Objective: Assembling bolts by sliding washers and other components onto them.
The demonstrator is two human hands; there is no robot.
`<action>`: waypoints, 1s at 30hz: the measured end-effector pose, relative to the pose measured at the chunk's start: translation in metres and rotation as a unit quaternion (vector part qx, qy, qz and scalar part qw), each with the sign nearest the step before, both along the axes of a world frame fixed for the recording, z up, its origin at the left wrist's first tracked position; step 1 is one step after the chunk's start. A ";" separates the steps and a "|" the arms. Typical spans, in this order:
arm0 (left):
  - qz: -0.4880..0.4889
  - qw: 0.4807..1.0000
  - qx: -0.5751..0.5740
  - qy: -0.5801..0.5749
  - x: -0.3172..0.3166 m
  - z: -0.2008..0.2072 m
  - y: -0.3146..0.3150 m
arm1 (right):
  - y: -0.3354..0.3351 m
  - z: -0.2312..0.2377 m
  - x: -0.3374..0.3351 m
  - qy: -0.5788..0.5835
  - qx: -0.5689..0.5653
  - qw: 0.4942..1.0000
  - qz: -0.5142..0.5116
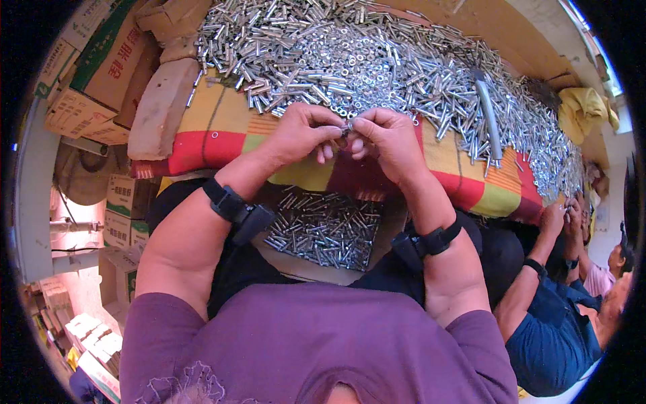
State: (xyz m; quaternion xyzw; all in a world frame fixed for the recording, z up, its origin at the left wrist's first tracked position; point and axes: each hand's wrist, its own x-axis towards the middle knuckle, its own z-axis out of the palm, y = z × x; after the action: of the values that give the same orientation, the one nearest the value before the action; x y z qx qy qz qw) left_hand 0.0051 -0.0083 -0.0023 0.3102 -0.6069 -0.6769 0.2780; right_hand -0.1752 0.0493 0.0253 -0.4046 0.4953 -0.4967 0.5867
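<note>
My left hand and my right hand meet above the near edge of a checked cloth. Thumbs and fingertips of both are pinched together on a small shiny metal part; the fingers cover most of it, so its exact kind is unclear. Just beyond them spreads a big heap of metal sleeves, with loose washers and nuts in its middle. Below my hands, at my lap, a box holds many assembled anchor bolts.
A stone-like block edges the cloth at left, beside stacked cartons. A grey tube lies on the heap at right. A yellow cloth is farther right. Co-workers sit close on the right, hands at the heap.
</note>
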 end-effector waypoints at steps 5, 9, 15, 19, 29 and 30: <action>0.036 0.999 0.035 0.010 0.010 0.005 -0.004 | -0.019 -0.013 -0.004 0.206 -0.046 0.977 0.011; 0.071 0.994 0.083 -0.014 0.013 -0.001 -0.008 | -0.023 -0.028 0.001 0.648 -0.238 0.723 0.004; 0.065 0.993 0.077 -0.054 0.016 0.002 -0.002 | -0.015 -0.014 0.000 0.468 -0.193 0.862 -0.009; 0.054 0.994 0.072 -0.068 0.011 0.008 0.003 | -0.003 -0.007 0.006 0.093 -0.036 0.995 0.000; -0.023 0.974 0.221 -0.037 0.015 0.004 -0.009 | -0.005 -0.011 0.007 0.186 -0.151 0.970 0.033; -0.025 0.974 0.222 -0.037 0.015 0.007 -0.009 | -0.006 -0.009 0.006 0.216 -0.141 0.964 0.056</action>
State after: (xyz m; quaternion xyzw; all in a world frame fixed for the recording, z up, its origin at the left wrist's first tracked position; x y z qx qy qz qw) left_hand 0.0198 -0.0175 0.0047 0.3740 -0.4591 -0.7893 0.1625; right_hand -0.1693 0.0437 0.0166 -0.6081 0.5119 -0.4288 0.4293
